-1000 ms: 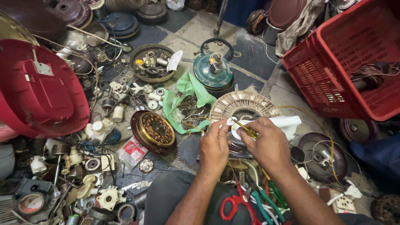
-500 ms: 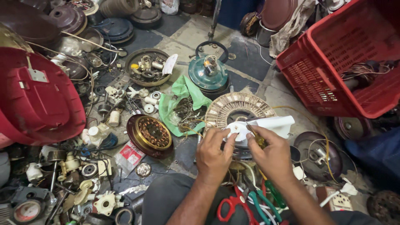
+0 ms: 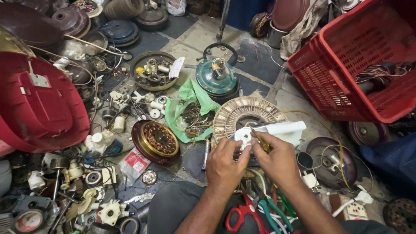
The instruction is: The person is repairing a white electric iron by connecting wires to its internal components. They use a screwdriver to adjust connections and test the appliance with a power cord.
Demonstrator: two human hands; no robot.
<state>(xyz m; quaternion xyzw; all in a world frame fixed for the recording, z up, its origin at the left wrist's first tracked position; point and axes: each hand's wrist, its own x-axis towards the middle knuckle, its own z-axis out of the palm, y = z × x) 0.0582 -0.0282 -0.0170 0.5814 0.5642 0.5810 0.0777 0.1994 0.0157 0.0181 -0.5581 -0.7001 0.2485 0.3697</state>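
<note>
Small white plastic part: held low at centre, above the person's lap, pinched between the fingers of the left hand. Just behind it lies a folded white paper sheet.

Slim yellow-handled tool: grasped in the fingers of the right hand, tip set against the white part.

Round wound stator: pale, ribbed rim, lying on the floor directly beyond both hands, partly covered by them and the paper.

Green plastic bag: left of the stator, holding a tangle of dark metal scraps.

Copper-wound rotor disc: brown rim, left of the hands, near the bag.

Teal motor housing: further off, behind the bag, black ring at its back.

Shallow metal dish: left of the teal housing, filled with small fittings.

Red plastic crate: upper right, tilted, wire coils inside.

Red moulded cover: far left, well apart from the hands.

Red-handled scissors and green-handled pliers: on the lap, below the wrists.

Dark motor cap: right of the right hand, yellow wire looping over it.
</note>
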